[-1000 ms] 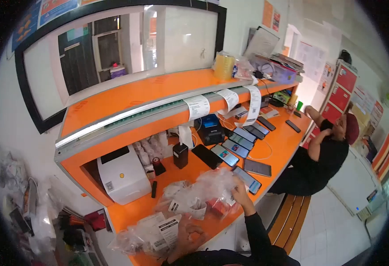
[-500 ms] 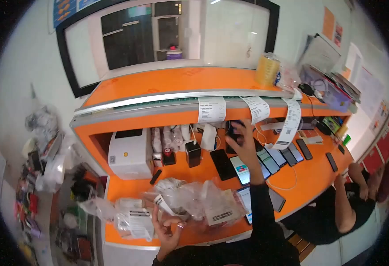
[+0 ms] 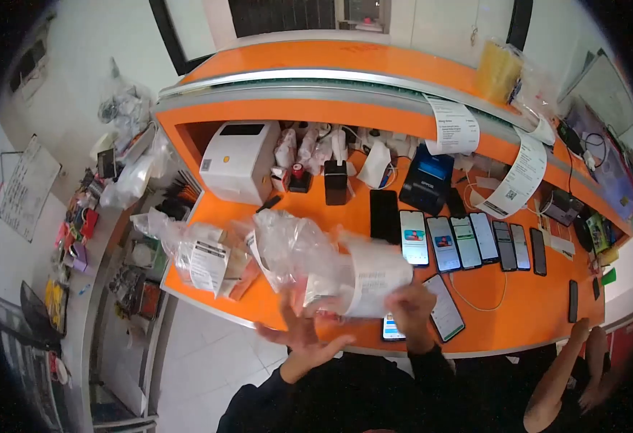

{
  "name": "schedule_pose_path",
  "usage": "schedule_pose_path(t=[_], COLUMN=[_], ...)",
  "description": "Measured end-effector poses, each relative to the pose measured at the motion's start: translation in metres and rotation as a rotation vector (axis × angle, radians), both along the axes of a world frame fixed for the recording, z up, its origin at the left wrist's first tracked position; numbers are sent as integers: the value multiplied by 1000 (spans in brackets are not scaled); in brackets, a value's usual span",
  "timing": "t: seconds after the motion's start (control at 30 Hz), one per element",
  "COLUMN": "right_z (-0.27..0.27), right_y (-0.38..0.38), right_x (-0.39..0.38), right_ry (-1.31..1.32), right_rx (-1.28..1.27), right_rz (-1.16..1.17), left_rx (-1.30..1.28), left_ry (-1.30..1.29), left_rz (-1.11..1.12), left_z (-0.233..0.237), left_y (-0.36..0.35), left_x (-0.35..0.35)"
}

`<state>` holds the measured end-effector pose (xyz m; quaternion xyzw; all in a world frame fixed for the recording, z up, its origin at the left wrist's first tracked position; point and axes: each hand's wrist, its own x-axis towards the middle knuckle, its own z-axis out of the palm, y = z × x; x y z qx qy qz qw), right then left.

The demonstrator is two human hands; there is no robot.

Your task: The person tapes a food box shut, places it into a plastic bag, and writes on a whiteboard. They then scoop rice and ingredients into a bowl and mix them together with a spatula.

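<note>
My right hand [image 3: 412, 307] is closed on the edge of a white printed receipt [image 3: 380, 278], slightly blurred, held over the plastic-bagged packages. My left hand [image 3: 303, 335] is open, palm up with fingers spread, at the front edge of a clear plastic bag [image 3: 295, 245]. Left of it lies another bagged package with a printed slip [image 3: 209, 265] on it. Right by my right hand a phone [image 3: 446, 310] lies face up, and part of another phone [image 3: 393, 328] shows below the receipt.
Several phones [image 3: 466, 242] lie in a row on the orange desk [image 3: 490, 328]. Two receipts [image 3: 452, 126] hang from the shelf rail. A white label printer [image 3: 237, 162] and a black receipt printer [image 3: 426, 180] stand underneath. Another person's arms [image 3: 558, 379] rest at lower right.
My right hand has come down from the hanging receipts to the packages, holding a receipt; one fewer hangs from the rail. My left hand has opened wider. The view has shifted.
</note>
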<state>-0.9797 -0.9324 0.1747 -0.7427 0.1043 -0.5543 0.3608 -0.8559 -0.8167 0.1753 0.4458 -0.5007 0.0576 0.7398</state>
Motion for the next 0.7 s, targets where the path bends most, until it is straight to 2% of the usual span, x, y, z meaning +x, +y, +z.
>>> schedule_pose_path(t=[0.03,0.07,0.1,0.17,0.2,0.27,0.3,0.37,0.47,0.53,0.57,0.63,0.67,0.7], right_z=[-10,-14,-16,-39,-31,-2,0,-9,-32,-36,-45,-43,-42,-49], right_y=[11,12,10,2,2,2,2,6,10,15,15,21,23,26], right_x=[-7,-15,-25,-49,-51,-49,-50,-49,-46,-39,-35,-31,-28,-26], right_ry=[-96,-99,-87,15,9,271,317,318,285,236,187,165,148,117], right_rx=[243,246,295,424,427,505,575,535,516,568,555,554,555,566], right_rz=[106,114,117,81,76,52,157,225,366,389,435,418,402,358], left_rx=[73,146,150,353,358,526,441,487,568,843,842,1057,1051,1212], left_ry=[33,66,61,171,166,-110,-109,19,-136,-748,-757,-1169,-1180,-1163], left_rz=[-132,-267,-262,-434,-438,-398,-390,-405,-438,-563,-562,-451,-447,-495], left_z=[-10,-21,-31,-47,-43,-27,-16,-20,49,85,82,65,64,68], left_y=[0,1,5,12,14,18,14,11,-24,-52,-65,-94,-107,-121], left_x=[-9,-18,-27,-42,-42,-34,-26,5,23,19,16,11,12,14])
